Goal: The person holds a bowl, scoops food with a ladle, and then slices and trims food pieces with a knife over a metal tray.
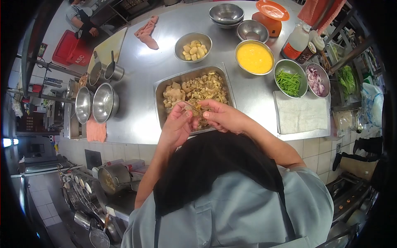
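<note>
Both my hands meet above the near part of a rectangular metal tray (230, 89) holding brownish, chunky food pieces (206, 84). My left hand (181, 122) has its fingers bent and pinched at a small piece of food (198, 108). From the other side, my right hand (221, 117) pinches the same small brownish-yellow piece between thumb and fingers. Paler chunks (173, 94) lie at the tray's left side. Just beyond the tray is a metal bowl (178, 48) of peeled, pale yellow pieces.
Bowls of yellow liquid (255, 58), green beans (288, 82) and sliced onion (316, 81) stand right, near a folded cloth (302, 112), an orange scale (269, 20) and bottles (297, 40). Metal bowls (105, 102) and pots (114, 72) stand left. Another person (78, 18) is at back left.
</note>
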Motion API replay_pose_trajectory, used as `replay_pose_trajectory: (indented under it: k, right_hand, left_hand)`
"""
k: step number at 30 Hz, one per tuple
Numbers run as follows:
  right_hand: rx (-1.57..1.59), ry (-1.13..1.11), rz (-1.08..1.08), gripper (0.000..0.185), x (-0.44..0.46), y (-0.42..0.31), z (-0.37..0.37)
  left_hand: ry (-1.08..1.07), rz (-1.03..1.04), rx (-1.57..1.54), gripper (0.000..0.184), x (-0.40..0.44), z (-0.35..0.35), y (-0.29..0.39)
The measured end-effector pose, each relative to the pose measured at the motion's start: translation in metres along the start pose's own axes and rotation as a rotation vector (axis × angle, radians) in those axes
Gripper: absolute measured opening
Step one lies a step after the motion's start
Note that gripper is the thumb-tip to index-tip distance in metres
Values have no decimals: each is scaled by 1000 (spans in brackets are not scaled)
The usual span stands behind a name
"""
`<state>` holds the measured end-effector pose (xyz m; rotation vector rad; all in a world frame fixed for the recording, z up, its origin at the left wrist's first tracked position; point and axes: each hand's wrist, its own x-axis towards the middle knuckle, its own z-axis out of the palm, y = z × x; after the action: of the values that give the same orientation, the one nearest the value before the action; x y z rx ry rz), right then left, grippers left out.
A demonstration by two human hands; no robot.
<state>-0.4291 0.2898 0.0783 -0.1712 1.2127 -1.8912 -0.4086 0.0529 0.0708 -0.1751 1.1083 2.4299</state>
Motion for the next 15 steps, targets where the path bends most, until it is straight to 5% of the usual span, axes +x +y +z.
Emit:
replay_pose_trajectory:
  k: [5, 9, 15]
  right_hand:
    - [219, 76, 27, 46, 1, -4, -12]
    - [317, 182, -34, 44, -6, -3, -26]
    - [241, 264, 25, 40, -13, 3, -32]
  left_hand:
    - [87, 79, 437, 30, 18, -15, 10]
    - [-38, -59, 756, 31, 6, 0, 52]
    - [-55, -13, 1826, 25, -8, -23, 40]
